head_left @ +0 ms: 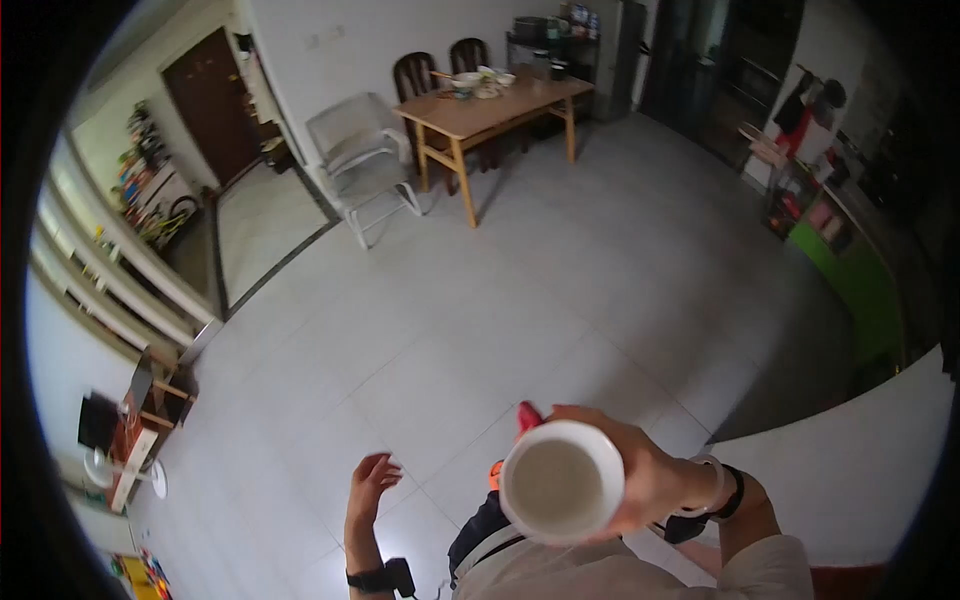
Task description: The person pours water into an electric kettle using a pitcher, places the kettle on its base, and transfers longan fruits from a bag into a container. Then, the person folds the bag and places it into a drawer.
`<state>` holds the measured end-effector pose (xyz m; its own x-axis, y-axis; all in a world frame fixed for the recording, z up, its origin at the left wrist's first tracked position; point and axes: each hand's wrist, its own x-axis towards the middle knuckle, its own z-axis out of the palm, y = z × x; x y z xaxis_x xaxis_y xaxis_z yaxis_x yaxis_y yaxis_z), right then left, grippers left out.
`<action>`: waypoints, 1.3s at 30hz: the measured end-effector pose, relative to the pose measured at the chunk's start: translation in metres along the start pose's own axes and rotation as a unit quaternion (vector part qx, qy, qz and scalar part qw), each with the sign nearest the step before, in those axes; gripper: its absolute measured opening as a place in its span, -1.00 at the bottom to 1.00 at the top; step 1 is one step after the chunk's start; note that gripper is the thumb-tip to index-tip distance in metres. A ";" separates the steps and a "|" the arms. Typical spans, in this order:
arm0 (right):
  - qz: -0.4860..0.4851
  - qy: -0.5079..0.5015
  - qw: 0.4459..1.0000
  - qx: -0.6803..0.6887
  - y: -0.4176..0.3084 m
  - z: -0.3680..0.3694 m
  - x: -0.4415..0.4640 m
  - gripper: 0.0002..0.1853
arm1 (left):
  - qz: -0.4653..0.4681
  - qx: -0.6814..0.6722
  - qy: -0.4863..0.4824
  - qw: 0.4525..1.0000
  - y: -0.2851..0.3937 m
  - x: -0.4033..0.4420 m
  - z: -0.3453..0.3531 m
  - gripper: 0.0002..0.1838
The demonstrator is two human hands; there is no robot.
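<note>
White cup (560, 482): we held it before our shirt (590, 578); mouth toward our view, long axis roughly along our line of sight;
Right hand (648, 472): grasped its side;
Left hand (375, 478): empty, fingers loosely bent

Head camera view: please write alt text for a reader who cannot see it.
A person's right hand holds a white cup; the left hand is free. Across a grey tiled floor stand a pale armchair and a wooden table bearing dishes.
</note>
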<state>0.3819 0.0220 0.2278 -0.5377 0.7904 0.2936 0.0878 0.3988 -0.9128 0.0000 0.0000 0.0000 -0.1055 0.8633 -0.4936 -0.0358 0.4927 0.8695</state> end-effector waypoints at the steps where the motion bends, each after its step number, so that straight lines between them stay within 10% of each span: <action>1: 0.018 0.010 1.000 -0.001 -0.005 0.003 -0.008 -0.07 | 0.007 0.005 -0.041 0.999 0.020 0.001 0.026 -0.65; 6: 0.156 0.062 0.973 -0.157 0.124 -0.083 0.064 -0.10 | 0.175 0.067 -0.422 0.887 0.198 0.155 0.184 -0.37; 11: 0.241 0.107 0.964 -0.033 0.215 -0.143 0.115 -0.11 | 0.448 0.314 -0.534 0.645 0.289 0.234 0.299 -0.14; 23: 0.149 0.044 0.986 -0.063 0.422 -0.347 0.403 0.04 | 0.374 0.431 -0.387 0.724 0.460 0.538 0.378 -0.17; 28: 0.278 -0.043 0.960 0.008 0.578 -0.482 0.462 -0.06 | 0.322 0.446 -0.288 0.784 0.463 0.703 0.406 -0.16; 32: 0.482 0.158 0.835 -0.212 0.819 -0.592 0.327 -0.38 | 0.307 0.475 -0.273 0.778 0.507 0.828 0.453 -0.15; 34: 0.605 0.377 0.651 -0.262 0.862 -0.613 0.233 -0.47 | 0.323 0.479 -0.272 0.769 0.545 0.886 0.487 -0.16; 36: 0.591 -0.134 0.692 -0.393 0.885 -0.656 0.106 -0.57 | 0.347 0.499 -0.255 0.752 0.575 0.952 0.526 -0.15; 37: 0.439 0.021 0.732 -0.521 0.837 -0.635 0.098 -0.65 | 0.345 0.496 -0.253 0.756 0.589 0.980 0.548 -0.15; 39: 0.638 -0.016 0.696 -0.328 0.818 -0.656 0.097 -0.66 | 0.346 0.515 -0.213 0.755 0.617 1.031 0.600 -0.13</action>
<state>0.9518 0.7299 -0.3047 0.3119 0.6893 -0.6539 0.8701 -0.4837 -0.0948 0.4650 1.2595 0.0156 0.5922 0.8017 -0.0813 0.6957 -0.4577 0.5536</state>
